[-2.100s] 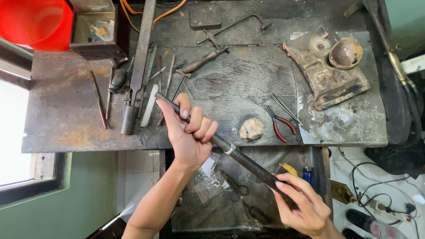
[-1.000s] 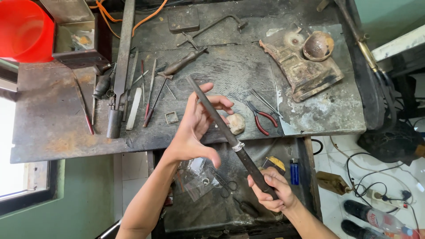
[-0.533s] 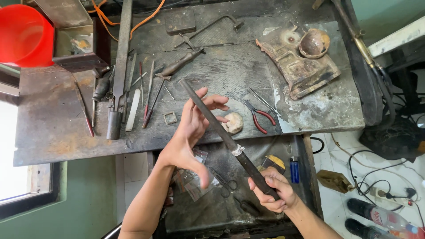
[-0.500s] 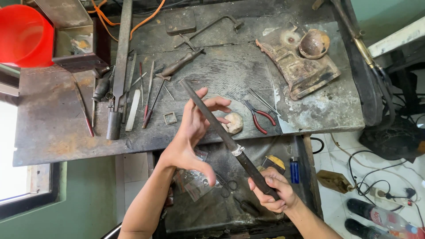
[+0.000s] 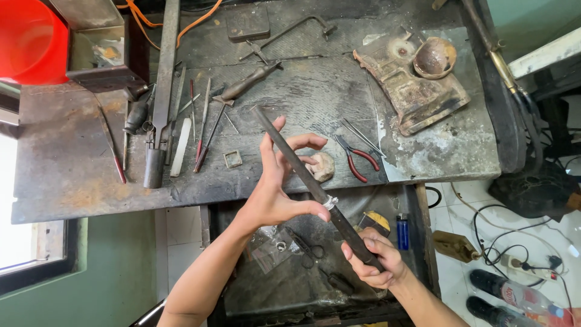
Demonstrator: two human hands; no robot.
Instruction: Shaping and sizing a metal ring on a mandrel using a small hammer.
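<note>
- Where the floor shows at the lower right, two dark bottles (image 5: 514, 297) with red labels lie side by side, and a small blue lighter (image 5: 403, 232) stands on the lower shelf beside a yellow and black block (image 5: 375, 221).
- A red tub (image 5: 27, 39) sits at the top left corner; what is in it cannot be seen.
- Beside it stands an open metal box (image 5: 100, 51) with a few small scraps inside.
- A rusty round bowl (image 5: 434, 57) rests on a rusted metal plate (image 5: 411, 91) at the top right of the bench (image 5: 60, 181).
- The long dark tapered rod (image 5: 302, 175) slants from the upper left down to the lower right, above the front edge of the bench, with a small silver ring (image 5: 330, 202) threaded on it about halfway along.
- The right hand (image 5: 370, 260) is clenched around the thick lower end of the rod.
- The left hand (image 5: 279, 181) is loosely open behind the rod, its thumb tip touching the ring and its fingers spread near the upper part.
- Red-handled pliers (image 5: 353, 157) and a pale lump (image 5: 321, 166) lie on the bench just beside the rod; files and other tools (image 5: 181, 127) lie in a row to the left.
</note>
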